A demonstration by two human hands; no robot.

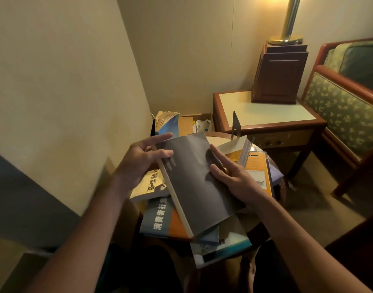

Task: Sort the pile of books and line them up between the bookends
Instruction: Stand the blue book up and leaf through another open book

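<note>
Both hands are on one grey book [194, 182], which I hold tilted just above the pile. Nearest to me, at the edge of the small round table [266, 230], lies a pale book [223, 247], and over it a blue and orange book [160, 218]. A yellow book [147, 187] is under my left hand [139, 161], and an orange book [257, 172] is under my right hand [236, 178]. All of them lie flat and crossed over each other. The left hand takes the grey book at its spine edge, with the thumb on the cover and the other fingers nearly straight. The right hand grasps the opposite edge, thumb and first finger on the cover; the fingers below I cannot see. Behind the pile one metal bookend [235, 123] stands upright. Further to the left a blue book [167, 123] stands with its pages fanned open. I cannot tell if a second bookend supports it. I judge that I am still at the sorting step, looking at this book before I place it. The next move asks me to turn it upright, spine toward me, and carry it over the pile to the bookend without pushing the loose books off the table. Beyond are a side table [266, 115] with a lamp [280, 77] and a chair [346, 102].
</note>
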